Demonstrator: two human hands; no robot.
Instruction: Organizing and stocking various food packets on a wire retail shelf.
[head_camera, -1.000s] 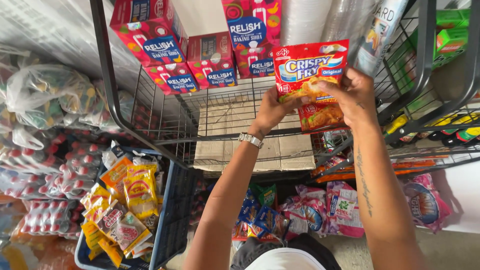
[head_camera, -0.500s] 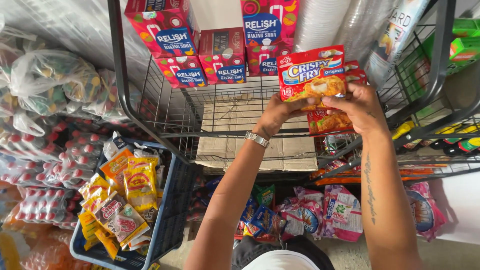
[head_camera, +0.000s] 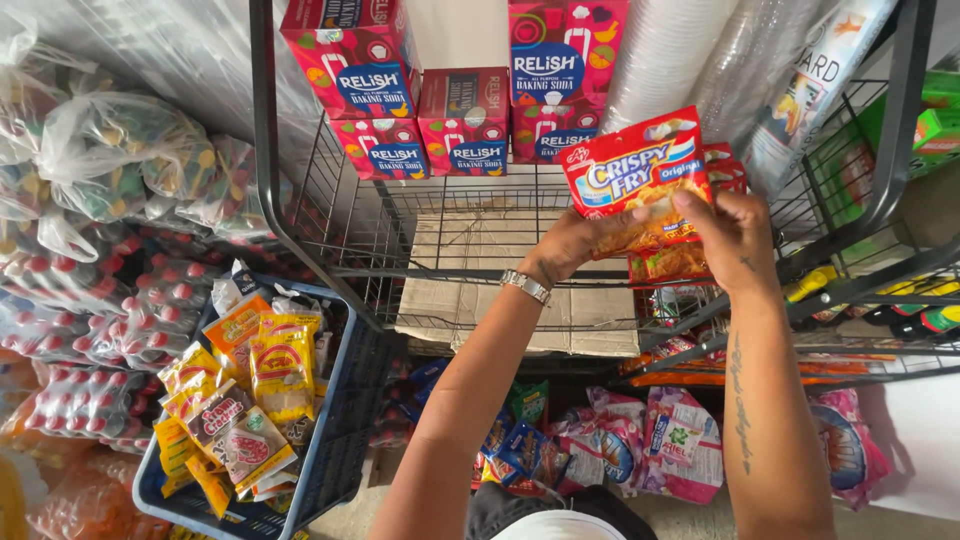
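Gripping a stack of red breading-mix packets (head_camera: 640, 175) from both sides, the left hand (head_camera: 578, 240) and right hand (head_camera: 733, 238) hold it up over the wire shelf (head_camera: 440, 225), just in front of the rack's right-hand bay. The left hand clasps the lower left edge, thumb on the front packet; the right hand pinches the right side with fingers curled over the face. More packets of the same kind show behind and below the front one, though how many are in the grasp is hard to tell. A flattened sheet of cardboard (head_camera: 470, 290) lines the shelf beneath the hands. Red baking-soda boxes (head_camera: 465, 115) stand stacked at the back of the shelf, and sleeves of clear plastic cups (head_camera: 690, 50) lean to their right. Down on the left, a blue crate (head_camera: 345, 440) holds yellow and orange sachets (head_camera: 265, 370). Pink sachets (head_camera: 680, 440) lie on the floor under the shelf.
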